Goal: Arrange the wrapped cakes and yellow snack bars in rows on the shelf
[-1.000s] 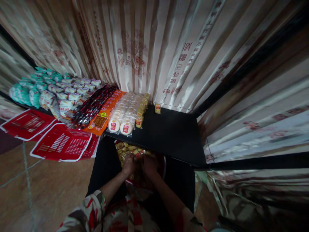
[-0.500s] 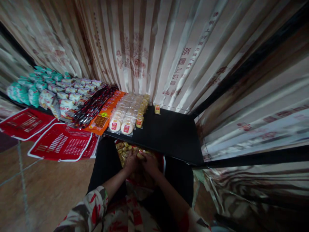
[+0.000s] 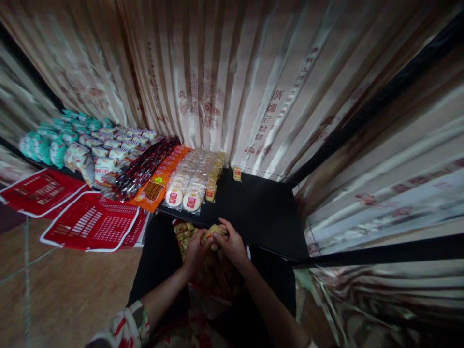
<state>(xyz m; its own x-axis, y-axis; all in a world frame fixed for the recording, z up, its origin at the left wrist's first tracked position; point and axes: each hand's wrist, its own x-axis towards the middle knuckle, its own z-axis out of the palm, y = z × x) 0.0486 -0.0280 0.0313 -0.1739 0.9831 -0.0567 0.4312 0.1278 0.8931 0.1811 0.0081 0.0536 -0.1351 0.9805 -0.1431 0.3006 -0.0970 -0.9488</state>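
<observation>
My left hand (image 3: 195, 248) and my right hand (image 3: 232, 244) meet above my lap, fingers closed around small yellow-wrapped snack packets (image 3: 215, 231). How many packets they hold I cannot tell. Below them lies a pile of similar yellow packets (image 3: 183, 233) in a red container with a whitish rim, partly hidden by my hands and arms. On the black table (image 3: 264, 208) in front, one lone yellow packet (image 3: 237, 174) stands near the back edge. A row of yellow packets (image 3: 211, 189) runs front to back beside round white crackers (image 3: 191, 199) in clear wrappers.
Further left on the table come an orange snack bag (image 3: 150, 192), dark red stick packs (image 3: 139, 169), white-and-brown bags (image 3: 78, 159) and green bags (image 3: 58, 151). Red baskets (image 3: 90, 222) stand at the table's front left. A pleated curtain (image 3: 250, 72) hangs behind.
Both hands have risen slightly out of the pile, bringing up yellow packets between them. The view has tilted a little, shifting the table lower. The table's goods look the same.
</observation>
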